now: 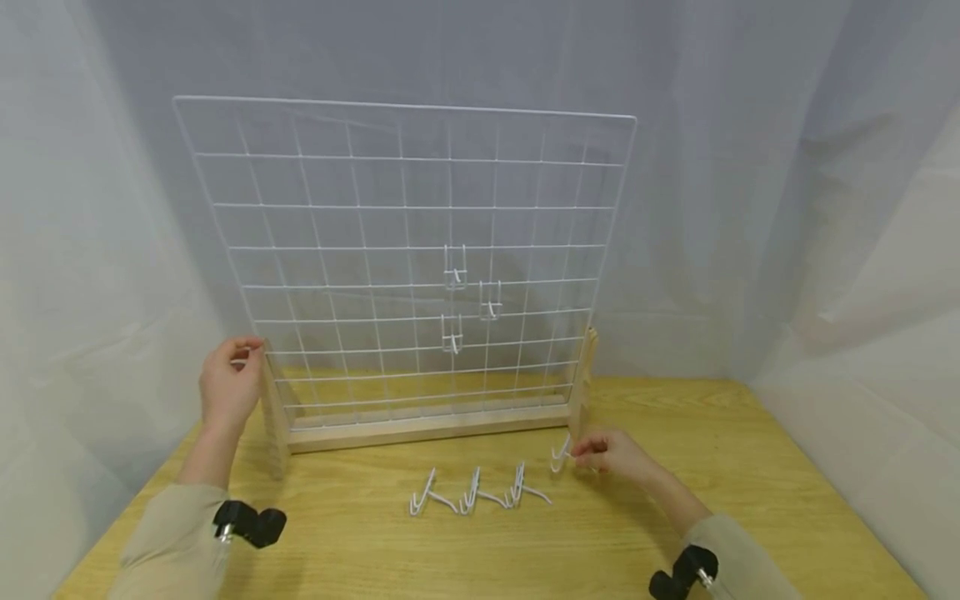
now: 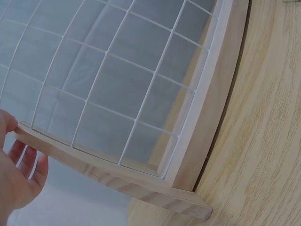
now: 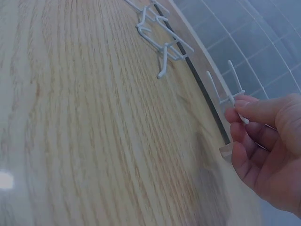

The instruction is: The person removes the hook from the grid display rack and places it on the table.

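Seven white wire hooks show in the head view: three hung hooks (image 1: 491, 301) on the wire grid (image 1: 405, 106), three loose hooks (image 1: 470, 492) side by side on the table (image 1: 480, 554), and one held hook (image 1: 561, 454) in the right hand (image 1: 617, 457), just beside the right end of the wooden stand (image 1: 427, 432). The left hand (image 1: 231, 385) pinches the top of the stand's left upright (image 1: 272, 408). Bare wood stretches from the right hand to the table's right edge, and a pale curtain (image 1: 480, 50) rises behind the grid.

The left wrist view gives what the head view hides: the thumb lies at the upright's tip, the other fingers curl below it, and the grid's side wire runs along the wood. A dark line follows the stand's lower edge against the table.

The right wrist view shows the grip clearly: thumb and fingertips pinch the held hook's single prong, its two parallel arms pointing away from the palm. Some loose hooks appear at the top, partly cut off by the picture's edge.
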A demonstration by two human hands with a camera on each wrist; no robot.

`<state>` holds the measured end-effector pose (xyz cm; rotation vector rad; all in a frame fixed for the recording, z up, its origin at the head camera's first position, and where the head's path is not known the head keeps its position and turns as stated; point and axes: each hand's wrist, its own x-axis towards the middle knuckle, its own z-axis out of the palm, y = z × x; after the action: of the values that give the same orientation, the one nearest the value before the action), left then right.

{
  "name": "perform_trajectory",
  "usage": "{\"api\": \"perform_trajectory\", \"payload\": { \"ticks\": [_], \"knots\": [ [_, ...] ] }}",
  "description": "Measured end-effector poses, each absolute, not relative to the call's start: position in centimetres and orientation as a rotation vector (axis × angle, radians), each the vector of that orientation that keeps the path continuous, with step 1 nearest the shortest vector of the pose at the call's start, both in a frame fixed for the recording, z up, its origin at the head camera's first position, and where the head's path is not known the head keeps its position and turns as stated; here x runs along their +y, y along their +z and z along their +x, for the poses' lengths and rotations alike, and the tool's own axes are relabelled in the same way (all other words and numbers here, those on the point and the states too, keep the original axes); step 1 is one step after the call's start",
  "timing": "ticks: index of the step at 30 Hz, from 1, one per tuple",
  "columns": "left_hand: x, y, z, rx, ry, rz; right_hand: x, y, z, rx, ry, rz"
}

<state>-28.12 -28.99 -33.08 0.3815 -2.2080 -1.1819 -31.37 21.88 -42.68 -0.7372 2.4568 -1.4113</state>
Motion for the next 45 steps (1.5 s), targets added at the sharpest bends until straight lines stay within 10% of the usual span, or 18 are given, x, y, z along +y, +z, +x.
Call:
{"api": "perform_trajectory", "payload": {
  "ticks": [45],
  "knots": [
    [-29.0,-33.1,-28.2,-2.184,-1.204,0.393,21.9,-45.3,-30.8,2.415,-1.337,-0.723]
  ]
}}
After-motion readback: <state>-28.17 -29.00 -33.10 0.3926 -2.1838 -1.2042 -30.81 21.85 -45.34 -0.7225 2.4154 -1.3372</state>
